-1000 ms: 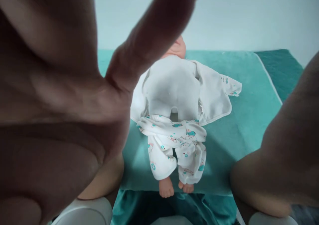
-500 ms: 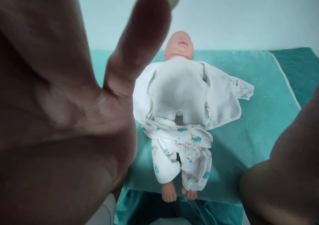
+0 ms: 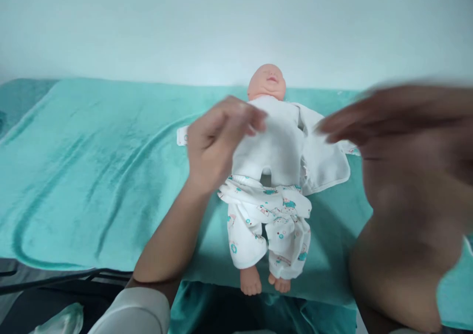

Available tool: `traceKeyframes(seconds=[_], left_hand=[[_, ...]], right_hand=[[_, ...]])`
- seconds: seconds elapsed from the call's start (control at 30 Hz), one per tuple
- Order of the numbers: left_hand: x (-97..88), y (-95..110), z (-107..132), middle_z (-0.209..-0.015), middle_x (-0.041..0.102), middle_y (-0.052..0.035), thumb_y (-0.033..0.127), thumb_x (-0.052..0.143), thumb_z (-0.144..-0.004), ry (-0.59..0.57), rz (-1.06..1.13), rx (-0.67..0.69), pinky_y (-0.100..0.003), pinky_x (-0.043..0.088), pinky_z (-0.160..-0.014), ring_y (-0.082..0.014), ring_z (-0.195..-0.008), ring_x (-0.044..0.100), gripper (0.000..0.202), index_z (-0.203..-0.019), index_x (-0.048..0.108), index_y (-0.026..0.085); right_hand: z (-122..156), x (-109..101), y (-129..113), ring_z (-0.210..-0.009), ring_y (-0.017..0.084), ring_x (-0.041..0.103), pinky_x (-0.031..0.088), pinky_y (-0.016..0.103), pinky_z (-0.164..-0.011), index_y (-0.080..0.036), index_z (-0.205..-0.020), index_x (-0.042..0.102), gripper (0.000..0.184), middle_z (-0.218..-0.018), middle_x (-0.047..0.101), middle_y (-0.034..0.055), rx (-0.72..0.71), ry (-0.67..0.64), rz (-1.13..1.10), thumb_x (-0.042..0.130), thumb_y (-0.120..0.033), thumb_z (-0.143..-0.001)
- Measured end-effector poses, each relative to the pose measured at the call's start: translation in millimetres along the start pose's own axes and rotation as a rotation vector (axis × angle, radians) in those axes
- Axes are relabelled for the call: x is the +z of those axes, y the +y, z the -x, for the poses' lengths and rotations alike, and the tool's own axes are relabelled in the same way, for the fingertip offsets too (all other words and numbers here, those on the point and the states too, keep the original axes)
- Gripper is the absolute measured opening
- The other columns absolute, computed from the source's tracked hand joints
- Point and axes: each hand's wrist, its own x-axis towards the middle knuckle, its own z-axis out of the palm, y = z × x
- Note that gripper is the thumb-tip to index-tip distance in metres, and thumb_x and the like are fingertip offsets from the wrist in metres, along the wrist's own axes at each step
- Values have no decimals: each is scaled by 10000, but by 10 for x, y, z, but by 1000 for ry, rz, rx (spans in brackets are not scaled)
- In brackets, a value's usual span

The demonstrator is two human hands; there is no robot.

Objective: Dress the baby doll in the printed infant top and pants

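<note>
A baby doll (image 3: 271, 142) lies on its back on a teal blanket (image 3: 92, 166), head toward the wall. It wears printed white trousers (image 3: 269, 225), and an open white shirt (image 3: 325, 161) is spread under it. My left hand (image 3: 216, 139) hovers over the doll's shoulder on the left side of the view. Its fingers are curled at the shirt's edge, and what they grip is hidden. My right hand (image 3: 391, 127) is close to the camera and blurred, with its fingers stretched out toward the shirt's right flap, holding nothing.
The blanket covers a padded surface against a pale wall (image 3: 185, 23). A darker teal cloth (image 3: 266, 314) hangs below the front edge. Black rods (image 3: 55, 277) and a pale crumpled thing (image 3: 59, 321) lie at the lower left.
Both hands have dropped away from the camera. The left hand now sits at the doll's shoulder, and the right hand sweeps in from the right. The view has shifted to show more blanket on the left.
</note>
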Motion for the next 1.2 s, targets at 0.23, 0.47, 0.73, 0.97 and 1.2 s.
traceKeyframes(seconds=[0.23,0.47,0.73,0.97,1.2], left_hand=[[-333,-221,40,-661,618,23,372,644,-910,-918,-325,-418,-226,369,-563,-89,-598,522,280,-712,687,179],[-435,-164,160,-924,637,-4,392,791,-788,-1095,-373,-339,-235,435,-720,-131,-821,605,170,-840,753,234],[-415,-109,144,-895,601,12,458,796,-781,-1132,-403,-339,-226,383,-675,-126,-814,579,275,-878,715,215],[-475,-221,115,-686,506,32,437,658,-896,-982,-191,-466,-233,326,-560,-97,-616,435,302,-762,588,175],[-484,-391,211,-609,472,34,486,697,-850,-500,-83,-609,-230,273,-496,-90,-539,404,333,-763,582,186]], right_hand=[[-129,426,275,-757,165,615,330,299,-607,-224,-800,682,268,-801,684,8,-46,-698,542,605,-423,-963],[-52,516,257,-833,172,596,294,313,-601,-211,-721,631,205,-859,662,-9,-84,-763,585,706,-310,-883],[-120,436,264,-648,116,443,306,308,-613,-194,-702,463,209,-680,530,-46,-71,-828,427,658,-173,-776],[-218,388,538,-616,94,352,296,243,-542,-212,-793,468,283,-708,415,-52,142,-543,-120,664,-390,-896],[-207,241,857,-529,87,299,220,239,-482,-208,-871,613,335,-593,382,-62,305,-366,-311,708,-529,-862]])
